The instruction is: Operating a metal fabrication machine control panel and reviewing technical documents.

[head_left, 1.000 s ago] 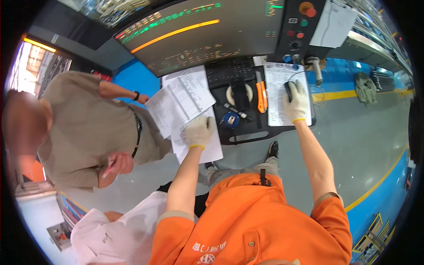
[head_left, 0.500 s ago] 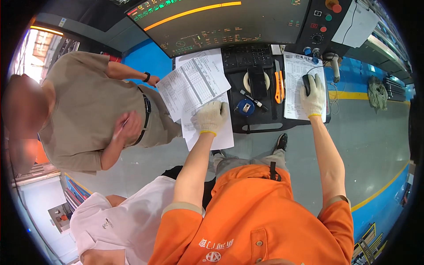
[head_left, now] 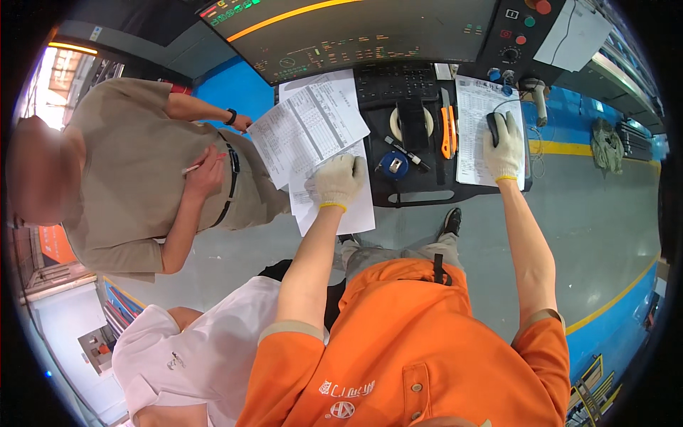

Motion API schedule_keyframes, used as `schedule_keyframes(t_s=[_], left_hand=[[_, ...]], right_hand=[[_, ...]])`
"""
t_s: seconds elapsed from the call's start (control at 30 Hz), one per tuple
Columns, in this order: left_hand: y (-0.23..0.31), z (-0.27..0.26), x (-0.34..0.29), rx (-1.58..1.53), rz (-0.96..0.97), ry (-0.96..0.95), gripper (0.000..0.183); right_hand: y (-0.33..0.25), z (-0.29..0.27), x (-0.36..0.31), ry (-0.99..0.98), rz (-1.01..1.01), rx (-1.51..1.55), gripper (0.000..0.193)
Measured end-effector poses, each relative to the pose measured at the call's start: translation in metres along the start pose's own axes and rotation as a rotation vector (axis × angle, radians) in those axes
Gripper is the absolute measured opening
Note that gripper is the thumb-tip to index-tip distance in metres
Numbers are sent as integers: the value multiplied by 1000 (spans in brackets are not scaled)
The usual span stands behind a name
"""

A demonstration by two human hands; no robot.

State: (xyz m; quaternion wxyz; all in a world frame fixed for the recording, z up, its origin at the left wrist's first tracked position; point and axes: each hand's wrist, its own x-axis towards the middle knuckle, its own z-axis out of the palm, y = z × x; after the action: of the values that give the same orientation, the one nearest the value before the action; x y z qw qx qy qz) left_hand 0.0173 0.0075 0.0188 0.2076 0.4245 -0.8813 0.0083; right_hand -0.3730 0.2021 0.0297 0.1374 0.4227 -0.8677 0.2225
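Observation:
My left hand, in a white knit glove with a yellow cuff, is closed with curled fingers at the lower part of some overlapping printed sheets. Its fingertips are partly hidden. A black computer mouse lies under my right hand, gloved the same way, with the fingers laid over it. The mouse rests on another printed sheet at the right of the black console shelf. Between my hands are a blue tape measure, a marker pen, an orange utility knife and a black phone-like object over a tape roll.
A large monitor and a button panel stand beyond the keyboard. A handheld scanner hangs at right. One person in khaki stands left, holding a pen; another in white is beside me.
The khaki-clad person's pen hand has risen slightly and turned. My hands keep their places on the sheets and the mouse; the whole view has shifted a little.

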Motion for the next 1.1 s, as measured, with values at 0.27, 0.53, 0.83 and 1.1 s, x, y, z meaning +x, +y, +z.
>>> schedule_keyframes(t_s=[0.27,0.53,0.83,1.1], left_hand=[[-1,-1,0,-17,-32,-72,36],[2,-8,1,14,-67,-161,41],[3,-11,4,53,-110,-274,45],[5,-13,6,36,-105,-278,47]], right_hand=[[2,5,1,67,-24,16,55],[-3,-2,1,95,-27,18,52],[-4,-8,3,63,-15,-8,48],[-1,-7,3,74,-34,-3,47]])
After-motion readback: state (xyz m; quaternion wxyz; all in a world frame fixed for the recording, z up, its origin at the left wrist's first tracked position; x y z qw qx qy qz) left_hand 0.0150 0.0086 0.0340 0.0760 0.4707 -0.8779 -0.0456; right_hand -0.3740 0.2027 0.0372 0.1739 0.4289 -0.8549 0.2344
